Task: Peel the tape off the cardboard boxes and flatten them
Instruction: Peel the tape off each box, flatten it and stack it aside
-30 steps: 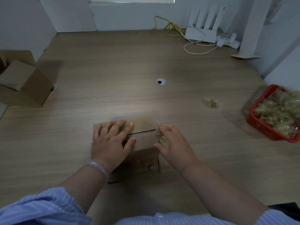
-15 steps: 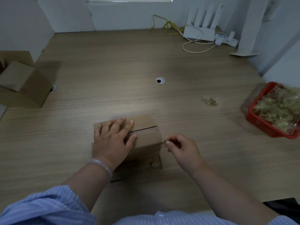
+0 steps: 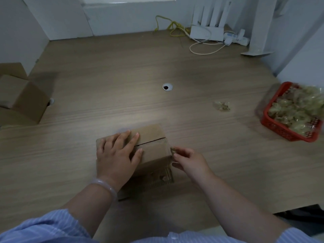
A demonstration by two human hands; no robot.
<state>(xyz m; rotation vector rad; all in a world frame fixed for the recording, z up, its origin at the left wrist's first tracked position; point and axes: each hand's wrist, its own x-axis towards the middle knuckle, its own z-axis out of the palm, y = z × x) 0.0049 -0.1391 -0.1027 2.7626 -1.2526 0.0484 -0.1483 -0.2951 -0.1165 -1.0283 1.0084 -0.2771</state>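
A small brown cardboard box [image 3: 154,148] stands on the wooden table [image 3: 122,71] in front of me, its top flaps meeting at a dark seam. My left hand [image 3: 117,155] lies flat on the left part of the box top with straight fingers. At the box's right edge my right hand [image 3: 188,159] pinches a small strip of clear tape [image 3: 172,149] between thumb and fingertips. A lower flap with exposed corrugation sticks out toward me beneath the box.
A second cardboard box [image 3: 21,99] sits at the table's left edge. A red basket [image 3: 287,132] full of crumpled tape stands at the right, with a loose tape wad [image 3: 221,105] near it. A cable hole [image 3: 167,87], white router [image 3: 208,30] and cords lie farther back.
My right hand drew back from the seam on the box top to the box's right edge and closed its fingertips on a bit of tape. My left hand stayed flat on the box.
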